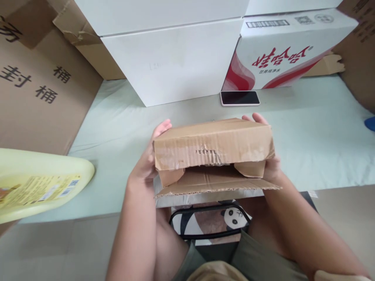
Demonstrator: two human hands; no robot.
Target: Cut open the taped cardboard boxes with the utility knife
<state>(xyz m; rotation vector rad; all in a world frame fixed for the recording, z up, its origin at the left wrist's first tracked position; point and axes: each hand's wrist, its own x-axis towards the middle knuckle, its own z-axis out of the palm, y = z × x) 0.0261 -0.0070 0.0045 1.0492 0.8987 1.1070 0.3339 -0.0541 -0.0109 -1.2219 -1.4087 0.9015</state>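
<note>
A brown cardboard box [213, 144] is held between my two hands at the front edge of the cloth-covered surface. Its near side is partly open, with the lower flap [216, 186] folded out toward me and a dark gap above it. My left hand [150, 152] grips the box's left end, thumb and fingers around the side. On the right end, my right hand [271, 156] holds it too, fingertips showing over the far top edge and the rest partly hidden behind the cardboard. What lies inside the box cannot be seen.
A phone [240, 98] lies beyond the box, before a white carton [175, 62] and a red-and-white carton [272, 54]. A yellow bottle [43, 183] lies at left near a large brown carton [43, 89]. A blue object [370, 123] shows at the right edge. Below is a panda-printed item [211, 220].
</note>
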